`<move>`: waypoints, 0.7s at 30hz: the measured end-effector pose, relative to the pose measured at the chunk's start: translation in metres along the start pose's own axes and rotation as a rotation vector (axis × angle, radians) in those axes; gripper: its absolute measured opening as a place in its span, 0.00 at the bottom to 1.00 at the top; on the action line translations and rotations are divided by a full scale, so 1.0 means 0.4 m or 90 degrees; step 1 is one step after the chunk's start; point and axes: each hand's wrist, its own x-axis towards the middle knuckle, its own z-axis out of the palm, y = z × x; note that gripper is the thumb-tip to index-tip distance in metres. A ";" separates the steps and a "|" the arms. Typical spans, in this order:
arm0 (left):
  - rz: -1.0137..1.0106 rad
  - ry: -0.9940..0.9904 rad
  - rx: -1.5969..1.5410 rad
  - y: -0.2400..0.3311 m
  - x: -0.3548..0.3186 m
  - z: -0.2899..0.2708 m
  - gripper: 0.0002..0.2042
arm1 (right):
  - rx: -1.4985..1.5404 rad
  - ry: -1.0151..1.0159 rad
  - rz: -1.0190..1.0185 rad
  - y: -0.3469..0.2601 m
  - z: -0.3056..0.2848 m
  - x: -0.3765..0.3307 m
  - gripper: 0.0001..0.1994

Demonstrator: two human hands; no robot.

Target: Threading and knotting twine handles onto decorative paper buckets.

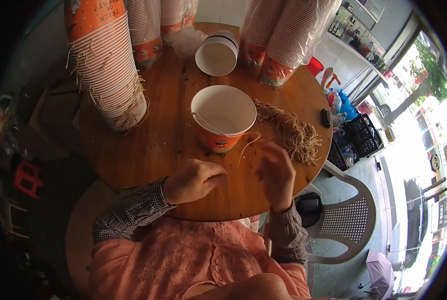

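A paper bucket (218, 141), orange outside and white inside, stands upright in front of me on the round wooden table (168, 145). A thin straw-coloured cord (211, 129) crosses its mouth, and a loose end curls out past the right side of the rim. My left hand (196, 181) hovers nearer to me than the bucket, its fingers bent and pressed together; whatever they hold, if anything, is hidden. To the right, my right hand (277, 175) is raised beside the cord's loose end, slightly blurred, fingers loosely curled with the thumb apart. Beyond it lies a bundle of cords (296, 131).
At the left a tall stack of nested buckets (106, 70) has cord strands hanging from it. Plastic-wrapped bucket stacks (288, 40) stand at the back, near white containers (216, 57) lying on their side. A plastic chair (346, 220) and black crate (361, 135) are at the right.
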 end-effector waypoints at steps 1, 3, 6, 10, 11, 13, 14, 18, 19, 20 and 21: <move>0.046 -0.026 0.026 0.002 0.005 0.005 0.06 | 0.119 -0.115 0.079 -0.015 0.002 -0.019 0.11; 0.048 -0.036 0.043 0.021 0.038 0.004 0.06 | 0.119 -0.237 0.167 -0.021 0.024 -0.029 0.11; 0.053 -0.036 0.091 0.016 0.076 -0.011 0.05 | 0.163 -0.246 0.171 0.017 0.041 -0.004 0.11; 0.057 0.026 0.036 -0.018 0.088 -0.014 0.04 | 0.143 -0.273 0.217 0.032 0.030 0.026 0.08; 0.052 0.025 0.036 -0.023 0.088 -0.016 0.04 | 0.147 -0.275 0.221 0.043 0.031 0.028 0.08; -0.060 0.057 -0.098 -0.030 0.082 -0.020 0.07 | 0.040 -0.214 0.131 0.064 0.033 0.026 0.05; -0.126 0.055 -0.174 -0.046 0.078 -0.025 0.11 | 0.042 -0.216 0.135 0.064 0.030 0.026 0.05; -0.178 0.053 -0.235 -0.082 0.071 -0.005 0.21 | 0.040 -0.193 0.178 0.062 0.016 0.034 0.04; -0.135 0.054 -0.200 -0.083 0.074 0.008 0.23 | 0.036 -0.209 0.194 0.065 0.013 0.034 0.05; -0.089 0.059 -0.149 -0.079 0.082 0.017 0.21 | 0.037 -0.208 0.197 0.067 0.013 0.035 0.05; -0.091 0.057 -0.149 -0.072 0.092 0.023 0.21 | 0.024 -0.213 0.167 0.068 0.015 0.036 0.03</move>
